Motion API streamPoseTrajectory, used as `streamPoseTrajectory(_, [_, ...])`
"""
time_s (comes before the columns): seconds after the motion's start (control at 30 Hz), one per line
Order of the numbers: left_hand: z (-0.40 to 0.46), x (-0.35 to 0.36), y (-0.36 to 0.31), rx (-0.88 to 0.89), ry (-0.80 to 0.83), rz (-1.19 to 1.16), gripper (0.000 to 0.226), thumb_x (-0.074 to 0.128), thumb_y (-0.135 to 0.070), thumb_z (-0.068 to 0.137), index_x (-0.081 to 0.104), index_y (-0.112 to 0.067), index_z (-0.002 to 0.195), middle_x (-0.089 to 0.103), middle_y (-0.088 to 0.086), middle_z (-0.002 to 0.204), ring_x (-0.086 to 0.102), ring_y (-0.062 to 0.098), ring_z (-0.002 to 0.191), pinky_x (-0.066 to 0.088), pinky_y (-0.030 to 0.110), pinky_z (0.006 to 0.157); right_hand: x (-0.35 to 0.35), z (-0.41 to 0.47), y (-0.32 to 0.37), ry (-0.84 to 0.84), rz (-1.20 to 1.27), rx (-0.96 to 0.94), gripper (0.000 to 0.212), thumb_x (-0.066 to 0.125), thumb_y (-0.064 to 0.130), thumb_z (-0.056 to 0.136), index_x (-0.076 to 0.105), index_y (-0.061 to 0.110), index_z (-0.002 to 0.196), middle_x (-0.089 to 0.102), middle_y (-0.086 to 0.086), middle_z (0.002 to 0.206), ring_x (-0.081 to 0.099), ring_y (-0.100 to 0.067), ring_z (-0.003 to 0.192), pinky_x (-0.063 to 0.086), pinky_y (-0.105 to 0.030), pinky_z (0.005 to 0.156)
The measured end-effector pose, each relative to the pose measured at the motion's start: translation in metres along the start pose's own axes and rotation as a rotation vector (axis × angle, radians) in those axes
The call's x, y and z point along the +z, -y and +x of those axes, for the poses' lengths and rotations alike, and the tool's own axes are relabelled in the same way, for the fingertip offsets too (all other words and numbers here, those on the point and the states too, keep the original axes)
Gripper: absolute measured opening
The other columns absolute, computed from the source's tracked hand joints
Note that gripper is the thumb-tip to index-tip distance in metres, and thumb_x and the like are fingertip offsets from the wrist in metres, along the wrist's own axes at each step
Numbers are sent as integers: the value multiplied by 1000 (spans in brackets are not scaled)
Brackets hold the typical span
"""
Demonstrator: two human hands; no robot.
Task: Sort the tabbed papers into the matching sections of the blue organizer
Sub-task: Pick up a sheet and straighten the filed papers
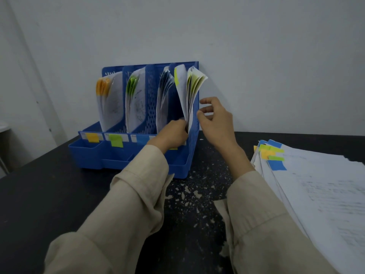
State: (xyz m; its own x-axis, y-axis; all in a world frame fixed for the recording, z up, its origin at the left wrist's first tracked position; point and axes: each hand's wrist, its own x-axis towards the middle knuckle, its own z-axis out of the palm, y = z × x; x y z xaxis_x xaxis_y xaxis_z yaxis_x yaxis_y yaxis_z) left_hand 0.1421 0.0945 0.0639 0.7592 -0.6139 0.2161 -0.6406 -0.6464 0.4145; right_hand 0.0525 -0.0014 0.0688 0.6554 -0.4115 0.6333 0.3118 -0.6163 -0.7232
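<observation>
Grip at the blue organizer (pixel 189 161)
Your left hand (pixel 173 131) pinched the yellow-tabbed papers (pixel 189 91) (rightmost section); your right hand (pixel 215 119) hovered beside them, fingers loosely apart.

The left hand (pixel 173 131) covers the lower edge of the papers (pixel 189 95) in the rightmost section of the blue organizer (pixel 138 155), so its fingertips cannot be seen, and its wrist hides most of that section's front label (pixel 173 148). The stack of tabbed papers (pixel 316 184) at the desk's right edge is cut off by the picture's right and bottom edges, and its writing is too blurred to read. The drawings on the sheets (pixel 138 103) in the green-tabbed section are too small to make out.
</observation>
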Motion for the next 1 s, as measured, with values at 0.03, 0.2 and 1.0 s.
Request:
streamPoseTrajectory(0.03, [0,-2,-1,-14,15,-30,27,39,-2,94,37,-10,68,57,21,97,53,32,89,39,31,71,0,0,0,4,-5,-4,29,52,13,94,50,12,123,55,4,97,55,-11,85,46,-24,74])
streamPoseTrajectory(0.2, [2,-13,-7,-62,-56,-348,24,48,-12,88,54,-6,111,53,6,105,48,20,93,37,28,70,0,0,1,17,-17,-5,29,52,13,94,50,12,123,56,3,97,56,-11,83,48,-25,74])
streamPoseTrajectory(1.0, [16,5,2,7,67,-206,31,40,-24,97,53,-7,119,56,9,111,54,26,103,42,36,93,4,4,-1,89,14,45,39,35,18,102,40,19,141,55,-9,133,55,-24,112,39,-20,82])
